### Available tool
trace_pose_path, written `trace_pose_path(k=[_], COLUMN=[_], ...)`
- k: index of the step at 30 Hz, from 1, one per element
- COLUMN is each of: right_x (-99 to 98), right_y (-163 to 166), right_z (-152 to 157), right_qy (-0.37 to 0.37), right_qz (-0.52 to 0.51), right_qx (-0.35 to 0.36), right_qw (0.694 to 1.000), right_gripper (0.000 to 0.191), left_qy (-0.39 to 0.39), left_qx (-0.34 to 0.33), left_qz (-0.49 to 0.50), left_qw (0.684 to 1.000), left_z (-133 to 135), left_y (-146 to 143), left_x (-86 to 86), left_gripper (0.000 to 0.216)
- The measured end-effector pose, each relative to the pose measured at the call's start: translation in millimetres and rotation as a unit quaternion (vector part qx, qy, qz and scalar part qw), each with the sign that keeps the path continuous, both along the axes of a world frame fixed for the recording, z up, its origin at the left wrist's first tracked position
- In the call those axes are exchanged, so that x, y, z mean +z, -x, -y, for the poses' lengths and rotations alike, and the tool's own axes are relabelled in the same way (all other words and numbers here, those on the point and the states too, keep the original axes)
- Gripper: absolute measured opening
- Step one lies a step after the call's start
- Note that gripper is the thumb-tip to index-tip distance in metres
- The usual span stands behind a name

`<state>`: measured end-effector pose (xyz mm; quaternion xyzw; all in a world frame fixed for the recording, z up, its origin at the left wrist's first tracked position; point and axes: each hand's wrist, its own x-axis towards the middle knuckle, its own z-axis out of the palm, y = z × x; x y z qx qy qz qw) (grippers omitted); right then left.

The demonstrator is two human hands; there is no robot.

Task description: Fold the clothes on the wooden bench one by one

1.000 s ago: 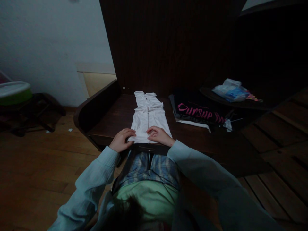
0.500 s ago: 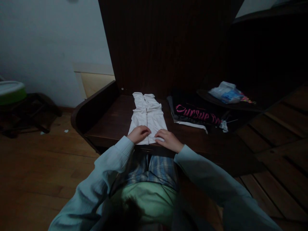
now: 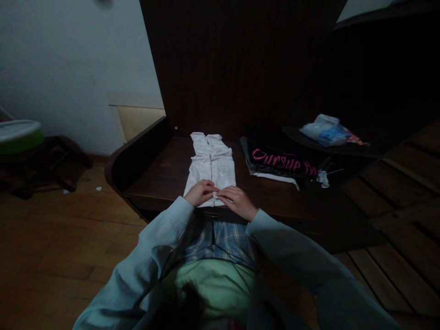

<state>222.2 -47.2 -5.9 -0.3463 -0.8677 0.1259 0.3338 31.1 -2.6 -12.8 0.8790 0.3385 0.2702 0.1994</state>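
Observation:
A white shirt [image 3: 211, 162] lies flat and lengthwise on a dark wooden table [image 3: 161, 176], collar at the far end. My left hand [image 3: 198, 193] and my right hand [image 3: 236, 201] rest side by side on its near hem, fingertips meeting over the middle seam. The fingers of both hands are curled and pressed onto the cloth. Light blue sleeves cover both forearms.
A folded black garment with pink lettering [image 3: 280, 160] lies to the right of the shirt. Further right a plastic bag [image 3: 326, 130] sits on a dark round tray. A green and white bowl [image 3: 19, 135] stands on a low stool at the left. Wooden floor surrounds the table.
Both hands have moved inward along the near hem from the shirt's outer edges to its centre line, and their fingertips now meet.

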Motion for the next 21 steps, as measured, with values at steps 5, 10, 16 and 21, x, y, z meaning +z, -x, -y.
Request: trace_pose_path(k=[5,10,16,21], right_x=[-3.1,-6.2,-4.8,4.4], right_y=[-12,-28,-43,-48], right_z=[7,11,18,21], right_qy=[-0.054,-0.079,-0.084,-0.028], right_qz=[0.049,0.064,0.1,0.137], right_qx=[-0.065,-0.153,-0.13,-0.073], right_qw=[0.995,0.983,0.983,0.987], right_gripper=[0.03,0.026,0.019,0.017], left_qy=[0.02,0.036,0.049,0.061], left_qx=[-0.001,-0.008,-0.037,-0.034], left_qz=[0.039,0.094,0.124,0.14], left_qw=[0.999,0.995,0.99,0.988], left_z=[-1,-1,1,1], left_y=[0,1,1,2], left_x=[-3.6,-3.1,-0.3,-1.4], left_gripper=[0.025,0.03,0.024,0.022])
